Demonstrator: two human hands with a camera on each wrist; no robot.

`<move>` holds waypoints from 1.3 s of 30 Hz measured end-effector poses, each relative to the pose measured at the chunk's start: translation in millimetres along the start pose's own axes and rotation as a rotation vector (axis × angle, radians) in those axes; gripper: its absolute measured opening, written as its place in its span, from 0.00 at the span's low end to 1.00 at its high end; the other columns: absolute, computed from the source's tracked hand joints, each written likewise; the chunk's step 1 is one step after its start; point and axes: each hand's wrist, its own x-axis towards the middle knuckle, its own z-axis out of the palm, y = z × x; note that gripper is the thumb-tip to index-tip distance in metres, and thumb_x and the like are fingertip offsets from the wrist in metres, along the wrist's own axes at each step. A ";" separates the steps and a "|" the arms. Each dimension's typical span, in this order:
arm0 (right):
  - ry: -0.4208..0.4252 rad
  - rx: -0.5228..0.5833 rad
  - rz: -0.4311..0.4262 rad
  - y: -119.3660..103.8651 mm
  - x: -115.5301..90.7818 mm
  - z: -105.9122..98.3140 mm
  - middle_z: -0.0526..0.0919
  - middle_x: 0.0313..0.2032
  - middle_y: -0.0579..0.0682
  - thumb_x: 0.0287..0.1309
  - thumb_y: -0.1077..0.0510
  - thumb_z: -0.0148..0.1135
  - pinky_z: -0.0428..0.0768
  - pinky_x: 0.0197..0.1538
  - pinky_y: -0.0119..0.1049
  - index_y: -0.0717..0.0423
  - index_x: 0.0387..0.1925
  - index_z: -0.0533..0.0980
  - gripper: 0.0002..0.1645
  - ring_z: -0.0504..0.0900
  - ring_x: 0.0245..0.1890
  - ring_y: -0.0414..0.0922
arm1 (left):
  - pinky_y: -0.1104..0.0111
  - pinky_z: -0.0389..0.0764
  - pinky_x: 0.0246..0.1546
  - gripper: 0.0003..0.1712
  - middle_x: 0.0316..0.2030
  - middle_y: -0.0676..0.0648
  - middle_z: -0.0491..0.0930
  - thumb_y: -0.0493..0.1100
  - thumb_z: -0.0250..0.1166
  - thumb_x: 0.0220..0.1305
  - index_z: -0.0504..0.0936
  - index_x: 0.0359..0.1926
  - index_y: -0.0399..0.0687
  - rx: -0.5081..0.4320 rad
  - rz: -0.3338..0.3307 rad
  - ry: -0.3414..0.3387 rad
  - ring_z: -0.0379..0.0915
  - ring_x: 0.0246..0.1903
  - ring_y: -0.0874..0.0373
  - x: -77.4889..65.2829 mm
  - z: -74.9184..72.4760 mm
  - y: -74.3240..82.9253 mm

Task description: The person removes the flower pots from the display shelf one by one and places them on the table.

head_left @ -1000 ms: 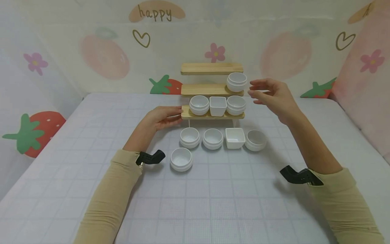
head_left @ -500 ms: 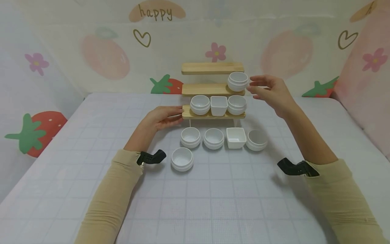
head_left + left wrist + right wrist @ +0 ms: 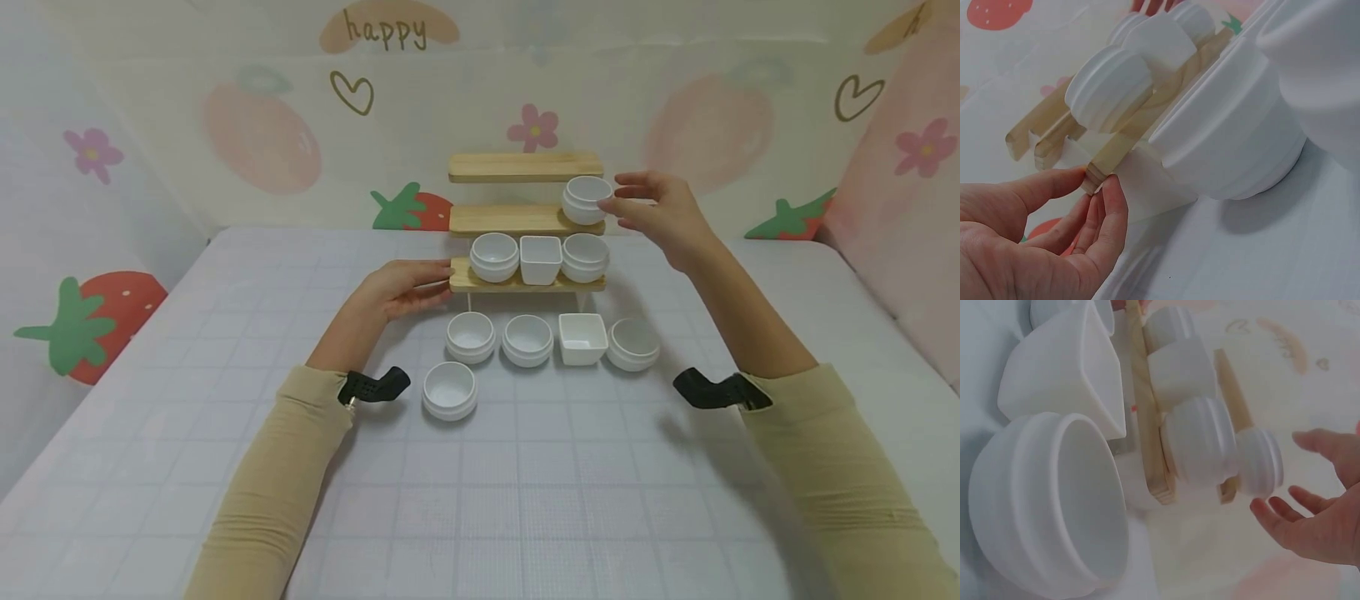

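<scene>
A three-tier wooden display stand (image 3: 517,169) stands at the back of the table. My left hand (image 3: 401,290) pinches the left end of its lowest shelf (image 3: 1113,153) between thumb and fingers. One round white bowl (image 3: 587,200) sits at the right end of the middle shelf (image 3: 502,220). Right beside that bowl is my right hand (image 3: 663,212), fingers spread and relaxed; in the head view the thumb tip overlaps the bowl's edge, and whether it touches I cannot tell. On the lowest shelf, a square white bowl (image 3: 541,260) stands between two round bowls (image 3: 493,257).
In front of the stand, a row on the table holds round bowls (image 3: 527,340) and a square bowl (image 3: 582,339). Another round bowl (image 3: 449,390) sits nearer, to the left. Behind the stand hangs a printed backdrop (image 3: 420,108).
My right hand has moved left and slightly up, closing in on the bowl on the middle shelf. The left hand keeps its hold on the lowest shelf.
</scene>
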 end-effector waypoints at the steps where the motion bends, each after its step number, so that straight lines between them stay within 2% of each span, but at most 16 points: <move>1: -0.001 0.003 0.004 -0.1 1.4 0.0 0.68 0.73 0.66 0.73 0.54 0.65 0.77 0.73 0.48 0.63 0.79 0.62 0.41 0.75 0.65 0.53 | 0.74 0.89 0.35 0.31 0.48 0.46 0.79 0.33 0.60 0.78 0.68 0.78 0.42 -0.002 -0.001 0.000 0.82 0.37 0.60 0.1 -0.3 0.0; 16: -0.061 0.046 0.056 -1.8 17.2 4.0 0.65 0.76 0.64 0.72 0.54 0.67 0.72 0.77 0.46 0.62 0.80 0.60 0.43 0.72 0.71 0.55 | 0.74 0.89 0.32 0.31 0.49 0.45 0.78 0.32 0.59 0.78 0.67 0.78 0.41 -0.015 0.002 0.005 0.81 0.37 0.59 1.5 -1.1 -0.6; 23: -0.065 0.046 0.038 0.7 22.3 8.3 0.75 0.67 0.59 0.69 0.56 0.69 0.74 0.75 0.44 0.63 0.77 0.66 0.40 0.78 0.61 0.46 | 0.74 0.89 0.33 0.31 0.51 0.45 0.77 0.33 0.60 0.78 0.68 0.78 0.42 -0.007 0.001 0.004 0.80 0.39 0.58 1.3 -0.3 -0.6; 27: -0.062 0.048 0.033 1.0 23.5 9.4 0.76 0.63 0.55 0.69 0.57 0.70 0.74 0.75 0.44 0.63 0.76 0.66 0.40 0.78 0.58 0.44 | 0.74 0.89 0.33 0.31 0.52 0.45 0.77 0.33 0.60 0.78 0.68 0.78 0.42 -0.005 -0.003 0.005 0.80 0.39 0.58 1.9 -0.5 -0.4; 39: -0.044 0.030 0.037 -4.2 23.8 12.7 0.70 0.72 0.64 0.68 0.59 0.70 0.73 0.76 0.44 0.65 0.77 0.63 0.42 0.77 0.61 0.49 | 0.74 0.88 0.32 0.30 0.51 0.46 0.77 0.33 0.59 0.79 0.68 0.78 0.42 -0.001 -0.004 0.007 0.80 0.38 0.59 1.3 -0.3 0.2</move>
